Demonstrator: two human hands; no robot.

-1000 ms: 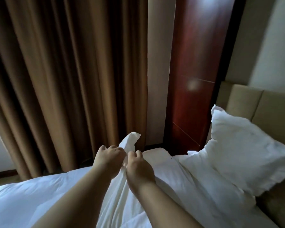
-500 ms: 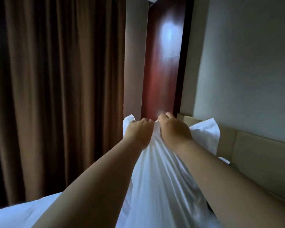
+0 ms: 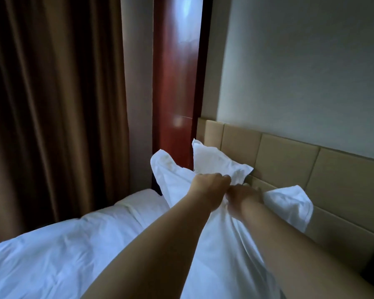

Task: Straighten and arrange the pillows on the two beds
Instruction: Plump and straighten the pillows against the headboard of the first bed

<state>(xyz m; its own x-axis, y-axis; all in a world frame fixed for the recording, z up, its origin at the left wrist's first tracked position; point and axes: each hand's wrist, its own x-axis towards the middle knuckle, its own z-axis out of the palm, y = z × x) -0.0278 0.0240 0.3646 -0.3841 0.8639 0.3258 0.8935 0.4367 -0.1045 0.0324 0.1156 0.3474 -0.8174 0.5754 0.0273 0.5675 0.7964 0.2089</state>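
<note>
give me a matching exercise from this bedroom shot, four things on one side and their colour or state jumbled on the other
Things:
1. curtain
2. wooden panel
3. headboard
4. near pillow

Descriptions:
a. tan, in padded sections
b. white, gripped by the left hand and the right hand
c. glossy dark red
d. brown, hanging in folds

Pairs: 1-d, 2-c, 3-a, 4-b
</note>
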